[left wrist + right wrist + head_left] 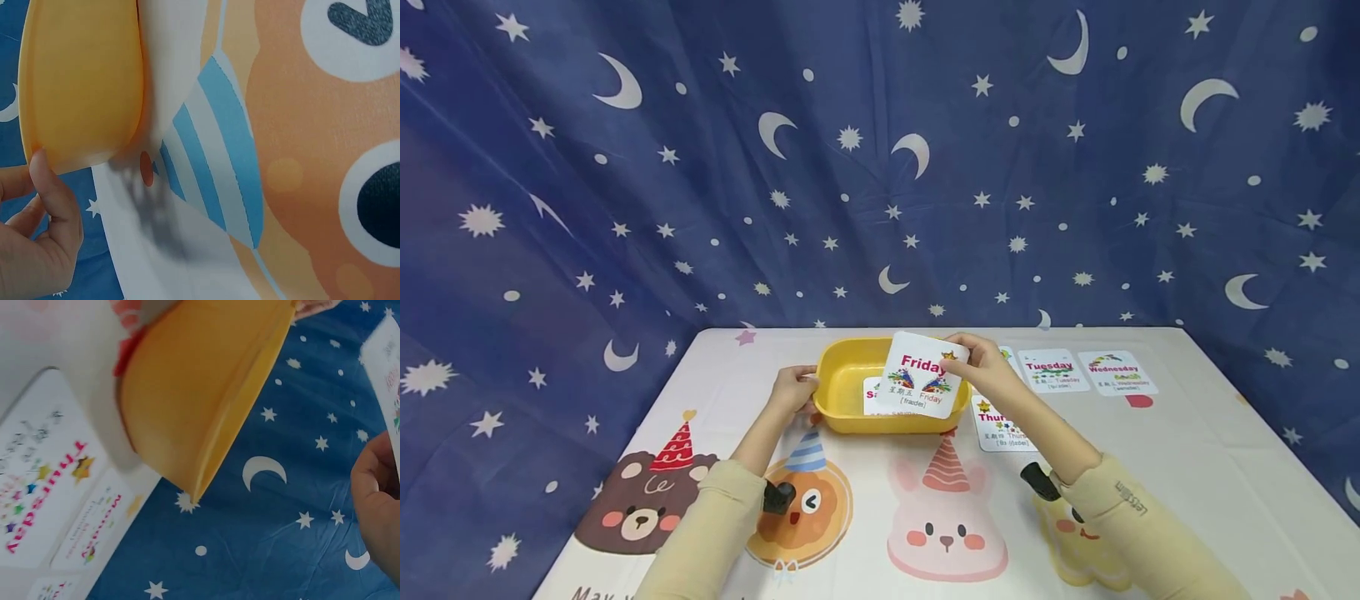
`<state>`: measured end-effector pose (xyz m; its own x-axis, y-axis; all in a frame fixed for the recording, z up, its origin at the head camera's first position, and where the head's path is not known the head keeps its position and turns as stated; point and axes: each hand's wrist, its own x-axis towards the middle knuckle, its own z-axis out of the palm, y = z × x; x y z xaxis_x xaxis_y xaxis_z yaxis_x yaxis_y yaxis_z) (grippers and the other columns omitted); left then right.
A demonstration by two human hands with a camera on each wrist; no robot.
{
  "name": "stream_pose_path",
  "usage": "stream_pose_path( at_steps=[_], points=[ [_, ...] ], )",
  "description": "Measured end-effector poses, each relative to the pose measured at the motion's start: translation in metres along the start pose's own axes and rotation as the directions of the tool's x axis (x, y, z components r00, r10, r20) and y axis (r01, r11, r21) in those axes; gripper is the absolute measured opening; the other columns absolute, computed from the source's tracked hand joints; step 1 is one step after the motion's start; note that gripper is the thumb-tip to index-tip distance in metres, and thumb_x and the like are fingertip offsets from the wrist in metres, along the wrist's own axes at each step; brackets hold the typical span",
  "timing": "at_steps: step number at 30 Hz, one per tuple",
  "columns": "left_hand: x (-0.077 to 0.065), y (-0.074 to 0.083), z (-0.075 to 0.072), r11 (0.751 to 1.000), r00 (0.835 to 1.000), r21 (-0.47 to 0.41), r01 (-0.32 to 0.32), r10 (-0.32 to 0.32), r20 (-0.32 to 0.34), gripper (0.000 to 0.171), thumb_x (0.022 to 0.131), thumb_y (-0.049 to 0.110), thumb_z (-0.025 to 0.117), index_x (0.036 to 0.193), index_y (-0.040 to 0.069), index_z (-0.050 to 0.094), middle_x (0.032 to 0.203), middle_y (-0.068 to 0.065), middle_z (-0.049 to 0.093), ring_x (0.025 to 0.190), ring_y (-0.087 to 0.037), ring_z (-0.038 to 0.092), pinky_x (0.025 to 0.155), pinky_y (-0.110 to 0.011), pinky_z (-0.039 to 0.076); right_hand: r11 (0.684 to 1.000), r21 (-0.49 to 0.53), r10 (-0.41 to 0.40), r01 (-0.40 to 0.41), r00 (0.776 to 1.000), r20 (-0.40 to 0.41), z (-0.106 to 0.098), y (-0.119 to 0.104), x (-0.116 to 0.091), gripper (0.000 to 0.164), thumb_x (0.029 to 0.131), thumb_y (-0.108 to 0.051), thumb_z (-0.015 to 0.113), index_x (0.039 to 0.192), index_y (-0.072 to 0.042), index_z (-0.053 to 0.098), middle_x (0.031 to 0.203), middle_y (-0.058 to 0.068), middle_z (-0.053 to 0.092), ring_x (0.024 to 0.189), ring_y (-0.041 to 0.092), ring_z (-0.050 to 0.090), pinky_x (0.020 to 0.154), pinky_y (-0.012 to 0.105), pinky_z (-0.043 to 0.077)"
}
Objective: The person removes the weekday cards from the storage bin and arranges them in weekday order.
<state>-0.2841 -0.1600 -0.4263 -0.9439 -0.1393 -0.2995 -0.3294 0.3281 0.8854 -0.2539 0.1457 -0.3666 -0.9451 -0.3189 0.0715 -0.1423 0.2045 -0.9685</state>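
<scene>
My right hand [988, 367] pinches the Friday card [917, 379] at its right edge, holding it up over the yellow basin [831, 404]. In the right wrist view the fingers and thumb of that hand [378, 487] grip the card [387, 375] at the frame's edge. The left hand [793, 390] holds the basin's left rim; in the left wrist view its thumb [50, 187] lies against the outer wall of the basin [87, 87]. Inside the basin lies a Saturday card [872, 398], partly covered by the Friday card.
Right of the basin, the Tuesday card [1054, 371] and Wednesday card [1118, 372] lie in a row. A Thursday card [996, 429] sits in front, partly behind my right forearm. Beside it in the right wrist view is a Monday card [90, 525]. A starry blue curtain [880, 183] hangs behind the table.
</scene>
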Motion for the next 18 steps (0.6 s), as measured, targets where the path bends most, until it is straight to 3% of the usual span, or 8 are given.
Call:
stream_pose_path(
  at_steps=[6,18],
  points=[
    [-0.001,0.002,-0.001,1.0,1.0,0.002,-0.017,0.017,-0.01,0.041,0.092,0.005,0.05,0.133,0.001,0.05,0.096,-0.009,0.05,0.053,-0.005,0.049,0.046,-0.014,0.05,0.999,0.054,0.007,-0.008,1.0,0.021,-0.009,0.005,-0.02,0.031,0.091,-0.006,0.057,0.117,0.009,0.05,0.089,-0.013,0.064,0.081,0.002,0.062,0.075,0.018,0.054],
    [-0.003,0.0,-0.002,0.999,0.999,0.008,-0.037,0.037,-0.013,0.04,0.092,0.004,0.051,0.132,-0.001,0.051,0.101,-0.014,0.055,0.058,-0.008,0.054,0.047,-0.015,0.051,0.994,-0.06,0.086,-0.088,0.995,-0.042,-0.043,0.017,-0.057,0.036,0.09,-0.012,0.061,0.118,0.006,0.05,0.089,-0.013,0.063,0.081,0.003,0.062,0.074,0.019,0.054]
  ],
)
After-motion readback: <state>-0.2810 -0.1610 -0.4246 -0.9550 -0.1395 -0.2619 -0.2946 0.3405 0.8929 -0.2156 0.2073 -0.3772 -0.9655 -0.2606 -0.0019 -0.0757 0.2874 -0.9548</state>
